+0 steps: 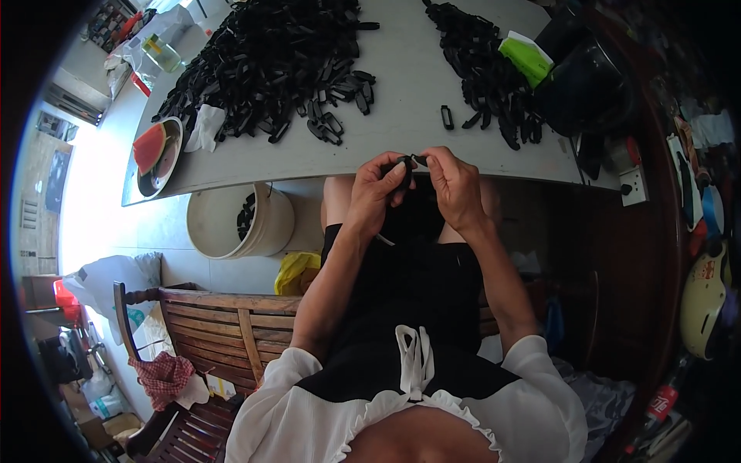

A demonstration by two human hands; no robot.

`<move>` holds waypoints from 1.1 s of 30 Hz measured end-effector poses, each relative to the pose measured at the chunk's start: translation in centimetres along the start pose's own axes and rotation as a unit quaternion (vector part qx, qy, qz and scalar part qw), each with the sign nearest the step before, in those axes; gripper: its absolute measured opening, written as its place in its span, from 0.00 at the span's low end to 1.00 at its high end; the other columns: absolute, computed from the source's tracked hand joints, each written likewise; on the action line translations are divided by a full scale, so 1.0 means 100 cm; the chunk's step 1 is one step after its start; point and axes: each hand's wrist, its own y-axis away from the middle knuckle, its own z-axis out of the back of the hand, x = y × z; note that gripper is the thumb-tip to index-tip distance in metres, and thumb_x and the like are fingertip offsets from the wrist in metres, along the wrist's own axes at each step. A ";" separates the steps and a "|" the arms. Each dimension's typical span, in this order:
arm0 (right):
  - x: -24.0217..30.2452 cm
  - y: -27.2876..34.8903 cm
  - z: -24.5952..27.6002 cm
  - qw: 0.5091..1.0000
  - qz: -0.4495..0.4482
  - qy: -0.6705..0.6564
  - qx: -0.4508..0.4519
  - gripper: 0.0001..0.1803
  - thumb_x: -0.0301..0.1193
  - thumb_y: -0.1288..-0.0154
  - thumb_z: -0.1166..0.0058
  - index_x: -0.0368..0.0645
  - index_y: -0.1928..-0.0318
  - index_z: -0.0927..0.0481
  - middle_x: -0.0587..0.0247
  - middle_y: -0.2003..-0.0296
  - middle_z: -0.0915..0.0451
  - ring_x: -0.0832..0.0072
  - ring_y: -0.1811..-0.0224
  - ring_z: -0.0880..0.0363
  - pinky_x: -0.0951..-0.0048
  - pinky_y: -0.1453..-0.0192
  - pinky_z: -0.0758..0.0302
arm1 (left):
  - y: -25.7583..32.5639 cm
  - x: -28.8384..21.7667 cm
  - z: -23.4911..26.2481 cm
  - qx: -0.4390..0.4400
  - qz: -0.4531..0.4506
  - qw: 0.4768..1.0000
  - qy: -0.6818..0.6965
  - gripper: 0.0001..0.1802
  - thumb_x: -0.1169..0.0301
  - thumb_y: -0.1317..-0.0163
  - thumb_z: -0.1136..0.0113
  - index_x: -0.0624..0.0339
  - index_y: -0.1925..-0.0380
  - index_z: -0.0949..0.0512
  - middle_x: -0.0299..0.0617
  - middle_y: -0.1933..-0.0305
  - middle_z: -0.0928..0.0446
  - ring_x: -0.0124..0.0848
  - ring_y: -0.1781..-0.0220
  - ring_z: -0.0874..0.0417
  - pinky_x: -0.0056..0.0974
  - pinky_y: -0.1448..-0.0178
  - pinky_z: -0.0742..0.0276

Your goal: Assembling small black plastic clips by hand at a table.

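At the table's near edge, my left hand [373,187] is closed around a small black plastic frame [406,171], an oblong ring like those on the table. Close beside it, my right hand [455,189] pinches a small black piece [421,160] that meets the top of the frame; whether the two are one part I cannot tell. Ahead and to the left lies a large heap of black plastic frames [270,62]. A smaller heap [482,73] spreads to the right, with a single frame [447,117] lying apart from it.
On the grey table [401,77], a metal plate [171,166] with watermelon [149,148] sits at left, near a white tissue [206,127]. A black container [590,85] and green packet [525,60] stand right. Below are a white bucket [270,224] and wooden bench [208,309].
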 end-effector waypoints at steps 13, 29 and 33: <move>0.003 0.003 -0.002 0.963 0.083 0.230 0.110 0.04 0.20 0.45 0.51 0.36 0.72 0.32 0.51 0.79 0.25 0.58 0.79 0.22 0.64 0.76 0.27 | 0.006 -0.007 -0.003 -0.045 0.032 0.996 -0.071 0.07 0.68 0.36 0.45 0.60 0.66 0.25 0.32 0.79 0.27 0.15 0.82 0.36 0.21 0.80 0.46; -0.016 0.021 0.005 0.843 -0.207 -0.454 0.199 0.25 0.37 0.38 0.46 0.34 0.45 0.32 0.61 0.63 0.26 0.75 0.65 0.24 0.81 0.76 0.28 | 0.006 0.009 -0.004 -0.081 -0.090 0.992 -0.043 0.07 0.71 0.39 0.42 0.63 0.64 0.20 0.32 0.63 0.28 0.17 0.79 0.34 0.21 0.77 0.44; -0.016 0.028 -0.005 0.792 -0.219 -0.547 0.164 0.18 0.36 0.38 0.43 0.35 0.56 0.27 0.68 0.73 0.26 0.80 0.74 0.26 0.85 0.81 0.32 | 0.013 0.009 -0.004 -0.002 -0.059 0.998 -0.035 0.15 0.64 0.39 0.41 0.62 0.57 0.21 0.34 0.54 0.29 0.20 0.70 0.30 0.23 0.70 0.39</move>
